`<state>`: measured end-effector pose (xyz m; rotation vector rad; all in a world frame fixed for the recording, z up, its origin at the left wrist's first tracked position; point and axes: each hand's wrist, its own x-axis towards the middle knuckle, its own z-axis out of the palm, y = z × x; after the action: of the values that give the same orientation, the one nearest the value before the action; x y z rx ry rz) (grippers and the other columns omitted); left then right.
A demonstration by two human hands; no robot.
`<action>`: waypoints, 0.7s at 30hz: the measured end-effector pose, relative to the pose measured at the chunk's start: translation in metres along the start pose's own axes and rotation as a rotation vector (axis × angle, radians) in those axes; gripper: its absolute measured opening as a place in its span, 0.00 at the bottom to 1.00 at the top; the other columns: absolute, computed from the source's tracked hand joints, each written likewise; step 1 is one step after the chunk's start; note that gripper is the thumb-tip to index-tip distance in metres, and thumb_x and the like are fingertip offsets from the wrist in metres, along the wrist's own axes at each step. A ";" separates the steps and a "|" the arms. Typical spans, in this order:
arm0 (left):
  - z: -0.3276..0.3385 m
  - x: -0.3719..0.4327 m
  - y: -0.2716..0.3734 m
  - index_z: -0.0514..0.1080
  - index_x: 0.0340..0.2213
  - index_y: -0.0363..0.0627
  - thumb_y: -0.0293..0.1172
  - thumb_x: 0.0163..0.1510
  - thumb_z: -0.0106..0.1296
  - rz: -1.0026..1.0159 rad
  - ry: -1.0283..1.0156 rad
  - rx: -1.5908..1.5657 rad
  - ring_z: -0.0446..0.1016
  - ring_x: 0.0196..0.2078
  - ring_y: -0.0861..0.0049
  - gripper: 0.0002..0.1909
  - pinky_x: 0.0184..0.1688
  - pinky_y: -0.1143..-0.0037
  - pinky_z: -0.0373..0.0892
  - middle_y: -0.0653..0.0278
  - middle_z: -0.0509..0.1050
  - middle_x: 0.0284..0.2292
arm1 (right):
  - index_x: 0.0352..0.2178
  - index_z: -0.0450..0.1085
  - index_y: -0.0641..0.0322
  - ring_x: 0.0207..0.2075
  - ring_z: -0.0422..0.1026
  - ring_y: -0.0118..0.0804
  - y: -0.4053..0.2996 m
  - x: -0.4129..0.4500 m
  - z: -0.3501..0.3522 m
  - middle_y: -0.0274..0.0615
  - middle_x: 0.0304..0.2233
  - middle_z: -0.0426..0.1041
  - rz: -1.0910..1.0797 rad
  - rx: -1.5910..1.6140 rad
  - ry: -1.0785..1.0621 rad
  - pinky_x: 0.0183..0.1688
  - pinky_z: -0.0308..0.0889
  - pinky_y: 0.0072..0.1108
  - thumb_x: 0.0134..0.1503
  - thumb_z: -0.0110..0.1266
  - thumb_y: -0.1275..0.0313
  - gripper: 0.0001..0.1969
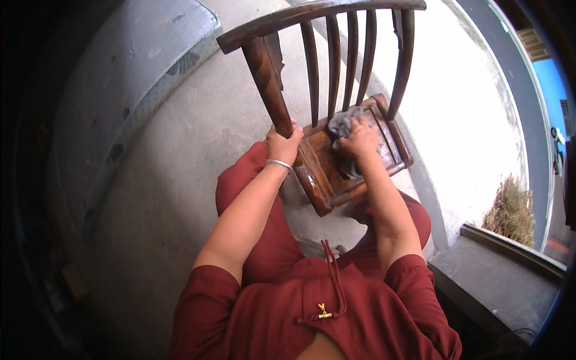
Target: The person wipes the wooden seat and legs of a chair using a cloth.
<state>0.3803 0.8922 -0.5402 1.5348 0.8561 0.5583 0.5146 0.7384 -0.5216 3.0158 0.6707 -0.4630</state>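
Note:
A dark brown wooden chair [312, 173] with a slatted back stands between my knees, its backrest rail [315, 13] at the top of the view. My left hand [284, 143], with a bracelet at the wrist, grips the left back post [270, 85] just above the seat. On the wooden seat, my right hand [361, 138] presses a crumpled grey cloth [343, 123] near the foot of the slats. Part of the cloth hangs below the palm, and my fingers partly hide it.
A mattress [175, 49] with a light cover lies at the upper left on the concrete floor [180, 162]. To the right are a floor edge, bright paving outside, a grey ledge [495, 274] and a dry plant [510, 209].

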 end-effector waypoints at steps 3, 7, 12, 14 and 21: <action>-0.001 0.002 -0.005 0.69 0.31 0.38 0.22 0.46 0.53 0.018 0.015 -0.026 0.74 0.25 0.81 0.08 0.30 0.80 0.68 0.65 0.73 0.21 | 0.48 0.65 0.41 0.47 0.62 0.48 -0.018 -0.019 0.015 0.30 0.54 0.60 -0.201 -0.046 0.024 0.45 0.64 0.39 0.36 0.61 0.56 0.33; -0.001 0.006 -0.008 0.69 0.31 0.38 0.22 0.46 0.53 0.019 0.023 -0.041 0.74 0.24 0.80 0.07 0.29 0.80 0.69 0.64 0.74 0.22 | 0.46 0.67 0.41 0.49 0.61 0.46 -0.046 -0.054 0.015 0.27 0.53 0.62 -0.458 0.018 -0.111 0.45 0.62 0.37 0.35 0.62 0.60 0.31; 0.002 0.008 -0.007 0.69 0.30 0.38 0.22 0.45 0.54 0.042 -0.006 -0.012 0.74 0.24 0.80 0.08 0.29 0.80 0.69 0.64 0.74 0.21 | 0.46 0.68 0.48 0.48 0.64 0.50 -0.005 -0.054 0.018 0.35 0.49 0.66 -0.594 0.196 -0.219 0.49 0.63 0.36 0.36 0.60 0.61 0.30; 0.002 0.007 -0.008 0.70 0.30 0.38 0.22 0.45 0.54 0.034 0.001 -0.026 0.74 0.24 0.80 0.07 0.29 0.80 0.69 0.64 0.74 0.21 | 0.46 0.67 0.50 0.46 0.66 0.51 0.019 -0.046 0.017 0.40 0.47 0.68 -0.477 0.275 -0.221 0.49 0.63 0.34 0.36 0.60 0.61 0.30; 0.001 0.004 -0.003 0.69 0.31 0.39 0.22 0.46 0.53 0.026 0.011 0.006 0.74 0.24 0.80 0.07 0.30 0.79 0.69 0.64 0.74 0.21 | 0.56 0.54 0.50 0.60 0.46 0.55 0.052 -0.013 -0.029 0.38 0.60 0.50 0.058 0.002 0.108 0.55 0.51 0.44 0.41 0.57 0.61 0.38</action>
<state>0.3828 0.8944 -0.5442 1.5513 0.8477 0.5836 0.5330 0.6880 -0.4926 3.0708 0.5855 -0.3010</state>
